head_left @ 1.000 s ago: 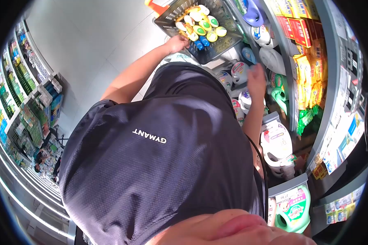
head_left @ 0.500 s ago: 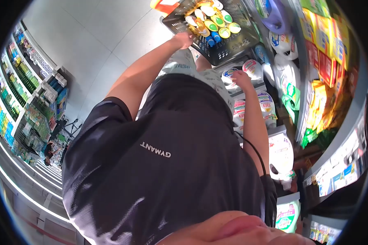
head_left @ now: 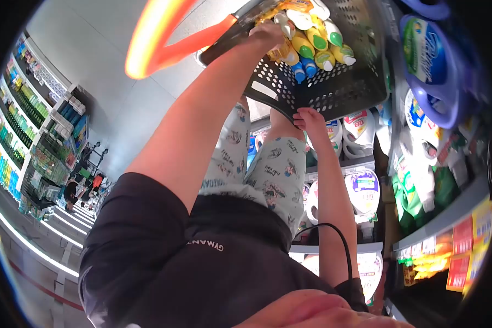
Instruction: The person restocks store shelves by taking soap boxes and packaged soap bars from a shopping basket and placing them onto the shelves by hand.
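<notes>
A black perforated basket (head_left: 361, 90) holds several yellow bottles with green or white caps (head_left: 316, 39) and two blue-capped bottles (head_left: 304, 69). My left hand (head_left: 269, 36) reaches over the basket's left side and touches the bottles there; its fingertips are hidden and blurred. At the basket's near corner, the fingers of my right hand (head_left: 309, 118) are pressed together on the rim. The orange handle (head_left: 169, 46) sticks out to the left of the basket.
White detergent bottles (head_left: 362, 188) stand on low shelves under and right of my right forearm. A large purple detergent bottle (head_left: 433, 71) is at the upper right. Red and yellow packets (head_left: 464, 246) fill the lower right shelf. Farther left are stocked shelves (head_left: 22, 104) and a tiled floor (head_left: 112, 60).
The basket appears closer and larger. My left hand has gone from its rim to inside it. My right hand has moved from near the shelf bottles to the rim.
</notes>
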{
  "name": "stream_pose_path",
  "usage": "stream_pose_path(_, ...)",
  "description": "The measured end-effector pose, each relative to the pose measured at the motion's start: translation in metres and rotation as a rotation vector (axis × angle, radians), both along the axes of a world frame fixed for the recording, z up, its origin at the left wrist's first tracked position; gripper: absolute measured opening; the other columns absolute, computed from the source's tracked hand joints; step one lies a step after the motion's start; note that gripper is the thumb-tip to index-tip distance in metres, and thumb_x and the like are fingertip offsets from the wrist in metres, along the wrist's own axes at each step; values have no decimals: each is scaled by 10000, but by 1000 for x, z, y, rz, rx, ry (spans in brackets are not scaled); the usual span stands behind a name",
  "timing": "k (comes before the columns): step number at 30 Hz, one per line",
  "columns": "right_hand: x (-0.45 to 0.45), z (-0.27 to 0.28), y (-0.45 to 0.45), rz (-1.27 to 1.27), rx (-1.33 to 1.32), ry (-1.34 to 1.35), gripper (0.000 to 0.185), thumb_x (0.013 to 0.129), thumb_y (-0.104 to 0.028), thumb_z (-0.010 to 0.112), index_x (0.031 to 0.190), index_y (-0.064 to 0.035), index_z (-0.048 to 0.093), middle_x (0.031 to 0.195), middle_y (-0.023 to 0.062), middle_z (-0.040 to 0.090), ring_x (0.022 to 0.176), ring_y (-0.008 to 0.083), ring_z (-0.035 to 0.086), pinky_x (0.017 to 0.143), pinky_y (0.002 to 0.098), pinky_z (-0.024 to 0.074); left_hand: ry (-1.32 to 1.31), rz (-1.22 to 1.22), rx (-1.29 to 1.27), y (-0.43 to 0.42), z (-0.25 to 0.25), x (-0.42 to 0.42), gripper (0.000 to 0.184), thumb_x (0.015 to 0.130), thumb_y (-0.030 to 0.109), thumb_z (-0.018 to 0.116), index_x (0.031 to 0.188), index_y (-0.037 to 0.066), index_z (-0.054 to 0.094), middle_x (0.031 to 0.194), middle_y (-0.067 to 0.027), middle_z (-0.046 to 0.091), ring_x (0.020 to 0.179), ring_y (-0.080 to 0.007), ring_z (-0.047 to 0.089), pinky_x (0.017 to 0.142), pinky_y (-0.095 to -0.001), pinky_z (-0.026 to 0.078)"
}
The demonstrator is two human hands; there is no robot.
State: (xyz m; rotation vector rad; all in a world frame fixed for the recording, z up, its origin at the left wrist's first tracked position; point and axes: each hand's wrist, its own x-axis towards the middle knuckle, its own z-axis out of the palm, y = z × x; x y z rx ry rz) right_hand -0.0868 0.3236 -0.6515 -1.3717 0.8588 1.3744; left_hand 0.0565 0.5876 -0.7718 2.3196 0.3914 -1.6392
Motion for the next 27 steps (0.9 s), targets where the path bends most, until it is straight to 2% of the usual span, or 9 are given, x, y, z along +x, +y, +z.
stream_pose_path(2, -4, -29, 8, -3, -9, 20, 278, 958, -223, 528, 1106, -15, 639, 959, 69, 697, 796, 122, 638, 719, 257, 492, -16, -85, 87, -7, -25, 9, 495, 864, 229, 648, 1342, 146, 554, 1365, -159, 553, 1236, -352, 559, 977, -472, 493)
stream_pose_path(5, -11, -58, 16, 1, 12, 44, 264, 959, -220, 516, 1097, -38, 649, 960, 54, 699, 784, 121, 633, 715, 256, 485, -6, -21, 66, -7, -62, 7, 519, 824, 155, 681, 1318, 36, 579, 1350, -163, 566, 1224, -345, 569, 966, -435, 490)
stream_pose_path(6, -11, -66, 17, -4, 23, 52, 261, 957, -217, 516, 1097, -44, 652, 959, 50, 699, 782, 121, 633, 719, 259, 485, -36, -133, 153, -9, -82, -2, 501, 870, 277, 672, 1347, 172, 562, 1338, -123, 589, 1173, -318, 607, 947, -480, 508)
stream_pose_path(8, -10, -75, 17, -34, 47, 79, 250, 939, -183, 515, 1099, -57, 659, 972, 52, 702, 781, 121, 633, 745, 262, 487, 142, -266, -38, 9, -150, -8, 470, 884, 315, 650, 1326, 171, 582, 1329, -81, 601, 1169, -289, 612, 946, -468, 510)
stream_pose_path(11, -11, -86, 11, -60, 158, 108, 268, 912, -147, 512, 1117, -53, 657, 990, 56, 704, 802, 126, 636, 765, 264, 493, -27, -266, -33, 2, -143, -30, 400, 898, 320, 599, 1263, 161, 639, 1288, -21, 634, 1132, -249, 637, 928, -452, 514)
stream_pose_path(13, -5, -90, 9, -76, 157, 140, 291, 900, -129, 499, 1134, -48, 651, 1005, 61, 705, 816, 130, 636, 774, 264, 496, -79, -77, 54, -6, -113, -17, 384, 886, 288, 603, 1243, 155, 656, 1274, -43, 643, 1112, -263, 649, 919, -450, 515)
stream_pose_path(22, 2, -109, 4, -104, 147, 174, 343, 864, -103, 487, 1173, -36, 622, 1068, 84, 697, 863, 148, 652, 803, 276, 507, 148, -209, 273, -19, -118, 15, 406, 867, 237, 596, 1258, 141, 648, 1253, -80, 653, 1105, -261, 651, 901, -454, 514)
stream_pose_path(25, 6, -110, 8, -99, 169, 183, 365, 843, -78, 474, 1174, -37, 622, 1085, 86, 693, 877, 148, 653, 813, 276, 506, 205, 84, 174, -1, -162, -2, 494, 875, 325, 598, 1324, 119, 597, 1333, -123, 590, 1203, -322, 583, 937, -466, 491)
stream_pose_path(27, 4, -111, 10, -96, 173, 179, 368, 837, -76, 464, 1167, -32, 621, 1074, 85, 693, 867, 147, 648, 803, 278, 503, 195, 0, 116, 10, -215, -21, 490, 865, 319, 606, 1316, 130, 605, 1313, -109, 605, 1186, -315, 593, 936, -463, 491)
